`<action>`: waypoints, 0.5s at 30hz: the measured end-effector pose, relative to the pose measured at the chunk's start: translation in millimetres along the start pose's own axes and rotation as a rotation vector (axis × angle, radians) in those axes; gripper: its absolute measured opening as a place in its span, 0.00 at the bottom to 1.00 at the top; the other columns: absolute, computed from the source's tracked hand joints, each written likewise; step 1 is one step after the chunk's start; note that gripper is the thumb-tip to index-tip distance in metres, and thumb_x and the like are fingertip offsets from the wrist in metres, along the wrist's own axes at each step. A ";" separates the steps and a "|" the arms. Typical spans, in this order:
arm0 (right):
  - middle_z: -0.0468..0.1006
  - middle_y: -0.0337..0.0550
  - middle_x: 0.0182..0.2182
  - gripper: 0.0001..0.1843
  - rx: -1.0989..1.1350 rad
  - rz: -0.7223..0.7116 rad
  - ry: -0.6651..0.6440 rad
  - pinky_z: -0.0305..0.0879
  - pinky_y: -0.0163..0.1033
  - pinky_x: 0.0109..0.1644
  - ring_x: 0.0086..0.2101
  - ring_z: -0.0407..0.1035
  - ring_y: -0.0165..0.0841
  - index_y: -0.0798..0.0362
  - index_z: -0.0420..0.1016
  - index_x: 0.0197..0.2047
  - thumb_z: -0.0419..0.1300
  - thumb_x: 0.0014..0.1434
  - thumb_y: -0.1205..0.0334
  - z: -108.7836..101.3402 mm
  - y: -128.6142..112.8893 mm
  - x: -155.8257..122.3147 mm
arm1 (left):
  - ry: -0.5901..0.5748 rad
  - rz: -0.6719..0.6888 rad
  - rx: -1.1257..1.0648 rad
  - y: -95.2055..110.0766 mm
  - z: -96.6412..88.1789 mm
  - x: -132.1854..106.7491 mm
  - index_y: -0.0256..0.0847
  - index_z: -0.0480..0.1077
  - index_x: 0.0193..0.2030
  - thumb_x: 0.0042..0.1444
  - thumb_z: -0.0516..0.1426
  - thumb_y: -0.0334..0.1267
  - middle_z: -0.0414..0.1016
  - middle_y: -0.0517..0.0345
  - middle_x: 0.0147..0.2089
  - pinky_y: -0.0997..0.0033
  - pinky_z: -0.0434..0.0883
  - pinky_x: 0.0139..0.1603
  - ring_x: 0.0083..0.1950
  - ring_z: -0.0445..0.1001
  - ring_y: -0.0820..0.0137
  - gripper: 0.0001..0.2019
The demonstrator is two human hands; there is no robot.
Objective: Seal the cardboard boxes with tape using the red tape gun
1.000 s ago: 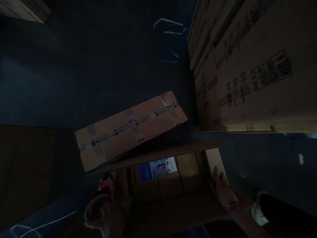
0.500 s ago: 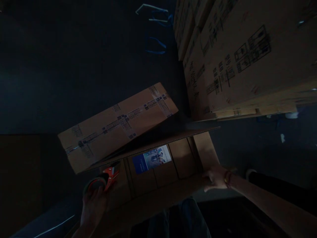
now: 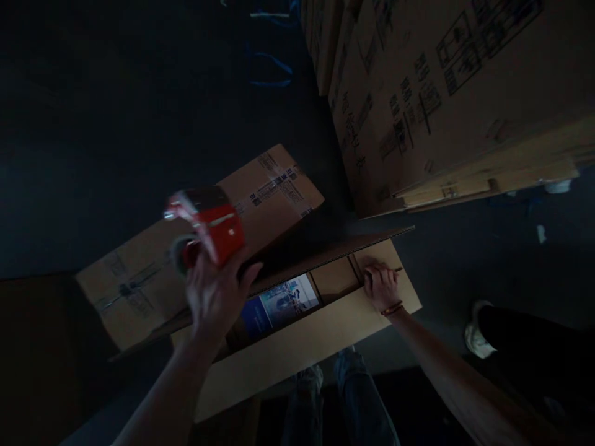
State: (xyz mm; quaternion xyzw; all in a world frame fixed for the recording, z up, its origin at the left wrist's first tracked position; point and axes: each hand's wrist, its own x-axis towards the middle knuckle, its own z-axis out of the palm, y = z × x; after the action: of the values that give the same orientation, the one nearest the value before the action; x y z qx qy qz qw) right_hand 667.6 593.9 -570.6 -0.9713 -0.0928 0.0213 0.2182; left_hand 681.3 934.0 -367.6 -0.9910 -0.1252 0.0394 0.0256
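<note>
— What changed?
— The left hand (image 3: 218, 297), clamped on the red tape dispenser (image 3: 209, 232), had risen from beside the open carton (image 3: 302, 341) to above it; the right hand (image 3: 382, 286) had shifted onto the near flap, fingers pressing it flat.
— Room?
— Tight — a taped box (image 3: 195, 241) behind, stacked cartons (image 3: 441, 93) right; dark floor left lay free.

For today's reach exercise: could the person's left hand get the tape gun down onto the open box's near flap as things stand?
Probably yes. The left hand holds the tape gun raised above the open box, with nothing between it and the near flap. The right hand presses the flap's far end only.
</note>
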 end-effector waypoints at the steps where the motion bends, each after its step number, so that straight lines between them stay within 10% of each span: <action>1: 0.68 0.53 0.45 0.15 0.007 0.021 0.034 0.52 0.52 0.52 0.47 0.59 0.43 0.56 0.68 0.46 0.48 0.58 0.62 1.7 1.0 0.1 | -0.027 0.025 0.014 11.7 1.4 0.0 0.44 0.71 0.46 0.57 0.46 0.53 0.60 0.49 0.46 0.60 0.60 0.47 0.48 0.62 0.59 0.21; 11: 0.54 0.60 0.48 0.24 0.086 0.414 0.511 0.57 0.56 0.50 0.52 0.50 0.46 0.62 0.44 0.57 0.41 0.57 0.65 -7.0 9.4 4.0 | -0.252 0.074 0.173 36.9 114.4 -117.6 0.49 0.72 0.47 0.59 0.43 0.35 0.64 0.47 0.33 0.51 0.58 0.50 0.43 0.65 0.59 0.19; 15: 0.48 0.55 0.60 0.29 0.037 0.161 0.259 0.43 0.59 0.59 0.60 0.39 0.46 0.56 0.38 0.63 0.41 0.61 0.61 -16.8 -29.0 6.2 | -0.251 0.126 0.187 36.1 128.0 -114.3 0.51 0.70 0.50 0.59 0.42 0.35 0.65 0.48 0.31 0.49 0.59 0.46 0.40 0.66 0.60 0.19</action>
State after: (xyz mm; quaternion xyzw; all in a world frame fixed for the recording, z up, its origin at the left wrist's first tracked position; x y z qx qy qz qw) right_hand 670.2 613.8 -543.0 -0.9660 0.0146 -0.0850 0.2437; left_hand 569.0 875.8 -489.0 -0.9775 -0.0606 0.1759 0.0992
